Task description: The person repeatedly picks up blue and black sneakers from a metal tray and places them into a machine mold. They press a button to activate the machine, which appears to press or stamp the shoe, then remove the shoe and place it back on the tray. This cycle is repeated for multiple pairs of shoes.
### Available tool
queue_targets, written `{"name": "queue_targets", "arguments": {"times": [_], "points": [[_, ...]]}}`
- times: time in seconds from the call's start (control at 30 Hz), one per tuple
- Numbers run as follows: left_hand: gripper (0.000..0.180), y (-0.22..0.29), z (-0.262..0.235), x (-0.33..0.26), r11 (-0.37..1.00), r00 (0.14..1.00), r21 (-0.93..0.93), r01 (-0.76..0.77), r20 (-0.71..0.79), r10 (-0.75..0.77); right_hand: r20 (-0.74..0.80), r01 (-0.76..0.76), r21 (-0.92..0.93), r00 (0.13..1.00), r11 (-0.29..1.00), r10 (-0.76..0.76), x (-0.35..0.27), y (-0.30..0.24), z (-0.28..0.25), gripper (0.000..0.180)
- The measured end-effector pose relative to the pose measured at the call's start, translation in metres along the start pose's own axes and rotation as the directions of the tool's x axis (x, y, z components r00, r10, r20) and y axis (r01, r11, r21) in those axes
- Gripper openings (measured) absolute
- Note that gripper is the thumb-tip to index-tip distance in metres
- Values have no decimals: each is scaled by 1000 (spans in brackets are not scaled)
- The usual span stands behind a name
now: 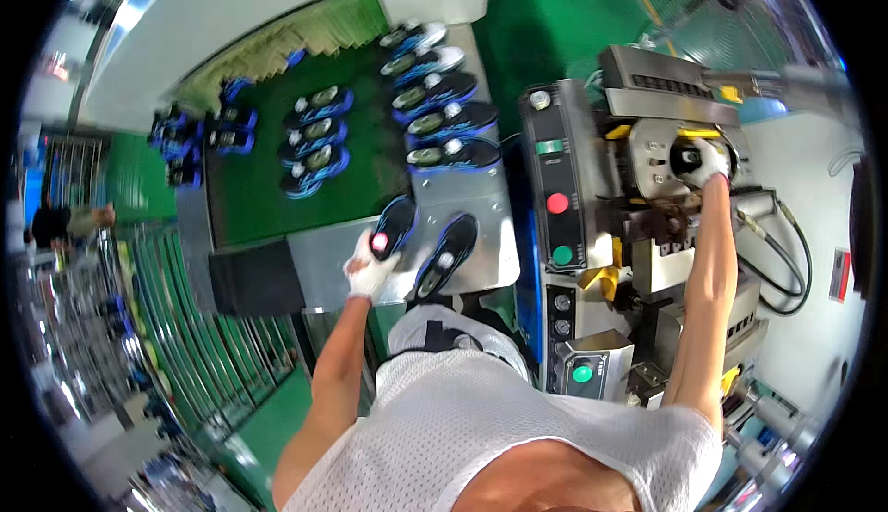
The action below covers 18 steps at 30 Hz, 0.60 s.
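Note:
My left hand (367,273), in a white glove, grips the near end of a dark running shoe (398,223) with a blue sole edge, over the metal table's front. Close by on the right, a second shoe (448,255) lies slanted on the metal, apart from my hand. My right arm reaches far out to the machine (647,156). There my gloved right hand (710,159) is curled at a dark shoe (685,154) set in the machine's opening; most of this shoe is hidden.
Several shoes stand in a row (453,122) along the metal strip; others (319,130) sit on the green conveyor belt (259,202) before a fringed curtain (310,40). A control panel (558,188) with coloured buttons stands between table and machine. Black hoses (797,276) hang at right.

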State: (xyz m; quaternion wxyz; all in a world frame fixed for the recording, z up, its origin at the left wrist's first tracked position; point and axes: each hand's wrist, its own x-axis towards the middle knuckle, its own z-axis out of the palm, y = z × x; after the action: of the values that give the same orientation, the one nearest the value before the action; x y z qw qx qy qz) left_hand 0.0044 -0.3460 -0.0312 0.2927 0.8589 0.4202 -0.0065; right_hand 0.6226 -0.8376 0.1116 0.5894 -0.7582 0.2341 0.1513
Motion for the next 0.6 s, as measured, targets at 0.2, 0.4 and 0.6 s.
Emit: {"name": "queue_targets", "arguments": {"times": [0.2,0.4,0.6], "points": [[65,-2,-4,-15,941,999,-335,37,20,-32,62,621,-606,660,497,-749,-325,41,137,77],[71,-25,0,5,901,965,-380,-209,70,253,404,205,-877,804,-434,-437,-348,256,163,95],[83,-60,21,2,910,948,-323,-261,95,305,253,376,-811,916,448,-310,-433,246,248,94]]}}
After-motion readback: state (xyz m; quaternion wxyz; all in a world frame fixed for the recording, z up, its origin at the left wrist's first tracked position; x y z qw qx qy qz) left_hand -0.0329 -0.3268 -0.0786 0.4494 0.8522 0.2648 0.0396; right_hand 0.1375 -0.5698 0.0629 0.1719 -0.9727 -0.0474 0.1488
